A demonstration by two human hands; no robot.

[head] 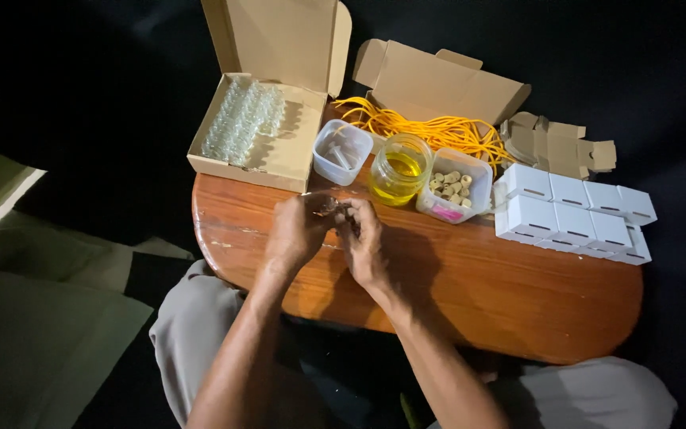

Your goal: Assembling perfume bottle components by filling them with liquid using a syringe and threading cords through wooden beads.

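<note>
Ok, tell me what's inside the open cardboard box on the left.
The open cardboard box holds rows of small clear glass bottles in its left part. What lies beneath them is covered.

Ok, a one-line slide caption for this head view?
Both hands, left hand and right hand, meet around a small clear item over a wooden table beside a jar of yellow liquid.

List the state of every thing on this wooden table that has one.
Brown cardboard box of small clear glass vials: lid open.
Glass jar of yellow liquid: uncovered, partly full.
Clear plastic tub of corks: uncovered.
Small white cardboard boxes: closed.
Left hand, right hand: fingers pinching a small clear item.
</note>
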